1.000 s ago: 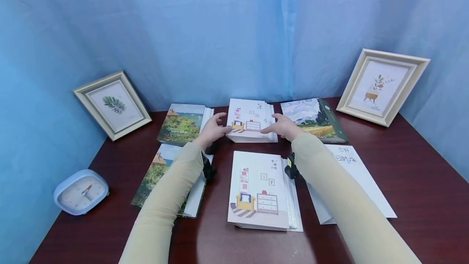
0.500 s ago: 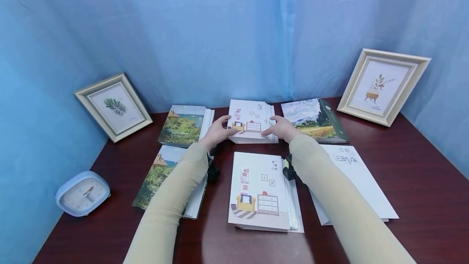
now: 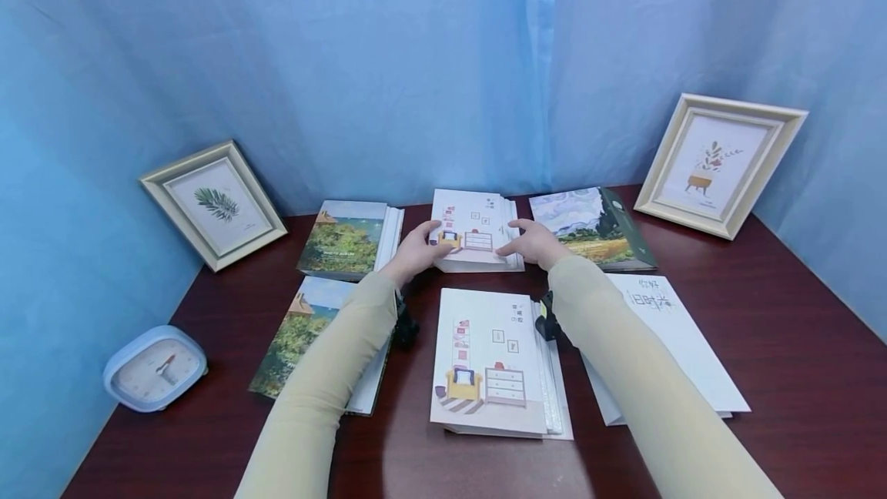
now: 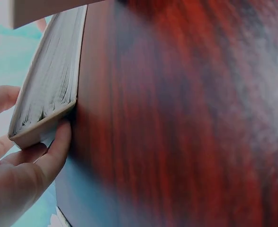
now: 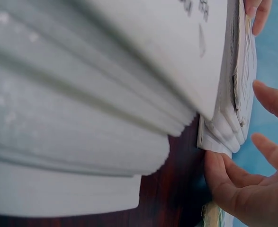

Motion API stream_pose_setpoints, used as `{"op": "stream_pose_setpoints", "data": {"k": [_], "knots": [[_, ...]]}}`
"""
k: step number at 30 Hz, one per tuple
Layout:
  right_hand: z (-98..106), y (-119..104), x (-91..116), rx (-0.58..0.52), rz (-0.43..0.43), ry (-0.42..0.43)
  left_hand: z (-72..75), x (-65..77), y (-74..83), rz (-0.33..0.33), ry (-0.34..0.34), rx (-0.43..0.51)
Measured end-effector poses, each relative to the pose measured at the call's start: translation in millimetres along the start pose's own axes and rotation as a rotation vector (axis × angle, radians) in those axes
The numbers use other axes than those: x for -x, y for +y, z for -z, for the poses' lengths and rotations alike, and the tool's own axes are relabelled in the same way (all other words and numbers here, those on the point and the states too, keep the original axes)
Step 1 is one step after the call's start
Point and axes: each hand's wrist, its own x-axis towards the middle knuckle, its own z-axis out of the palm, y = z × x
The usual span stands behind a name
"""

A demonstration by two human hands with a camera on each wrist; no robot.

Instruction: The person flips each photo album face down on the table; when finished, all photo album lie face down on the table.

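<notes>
At the back middle of the table lies a white photo album (image 3: 478, 210) with a yellow armchair drawn on its cover. My left hand (image 3: 414, 252) holds its left side. In the left wrist view, the thumb is over the cover and the fingers (image 4: 58, 149) reach under the album's edge. On the other side, my right hand (image 3: 532, 243) holds the right edge; in the right wrist view, its fingertips (image 5: 213, 161) meet the bottom cover. A matching white photo album (image 3: 485, 360) lies in front, between my forearms, touched by neither hand.
Two landscape-covered albums (image 3: 343, 241) (image 3: 294, 337) lie left. To the right are a painted-field album (image 3: 589, 226) and a white album (image 3: 675, 337). Picture frames (image 3: 225, 202) (image 3: 714, 164) stand in both back corners, before blue curtains (image 3: 388, 68). A light blue alarm clock (image 3: 155, 368) stands front left.
My left hand has moved right, from beside the back album onto its left side. The right hand has stayed at the right edge with little movement. The album has hardly shifted.
</notes>
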Motion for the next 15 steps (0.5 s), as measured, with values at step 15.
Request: {"op": "stream_pose_setpoints", "data": {"k": [15], "knots": [[-0.2,4.5,-0.9,-0.045,0.019,-0.004,-5.2,-1.5,-2.5,-0.039,0.062,-0.07]]}}
